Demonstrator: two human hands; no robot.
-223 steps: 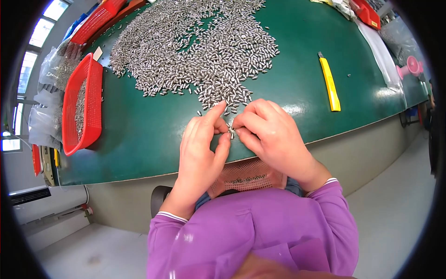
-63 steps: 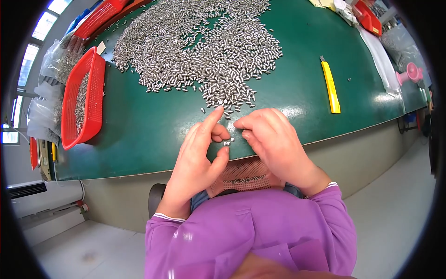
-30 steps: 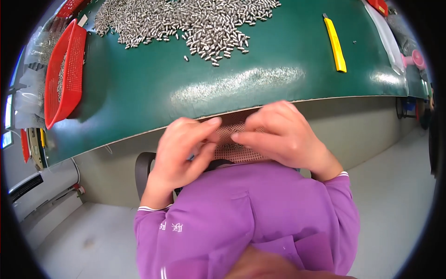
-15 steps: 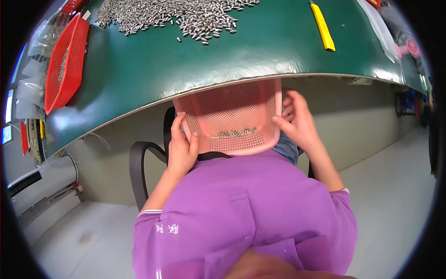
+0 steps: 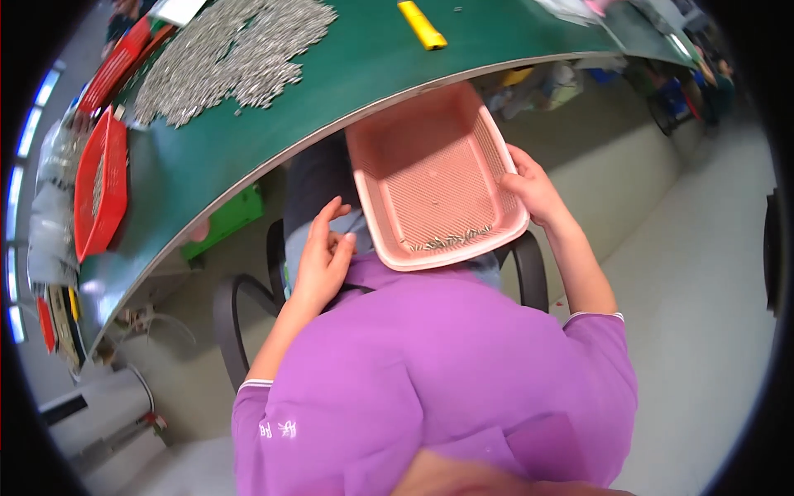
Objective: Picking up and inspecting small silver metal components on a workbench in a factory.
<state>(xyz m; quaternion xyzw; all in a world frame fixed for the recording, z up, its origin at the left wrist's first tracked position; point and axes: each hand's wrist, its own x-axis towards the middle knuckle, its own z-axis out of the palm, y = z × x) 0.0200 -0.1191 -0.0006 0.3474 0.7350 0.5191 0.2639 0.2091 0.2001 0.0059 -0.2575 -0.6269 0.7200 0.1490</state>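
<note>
A pink plastic basket (image 5: 426, 169) with perforated walls rests over my lap, its far end under the table edge. Several small metal pins (image 5: 451, 240) lie along its near side. My right hand (image 5: 532, 188) grips the basket's right rim, thumb inside and fingers outside. Off the left rim, my left hand (image 5: 322, 256) is held apart from the basket, fingers loosely spread and holding nothing.
On the green table (image 5: 356, 74) lies a wide heap of metal pins (image 5: 240, 62). A yellow utility knife (image 5: 423, 26) is to its right. Red baskets, one a long red basket (image 5: 103, 186), stand at the left edge. Chair armrests (image 5: 234, 318) flank me.
My left hand has let go of the basket's left rim. The basket has shifted and turned slightly in my right hand, and the head view has swung to the right.
</note>
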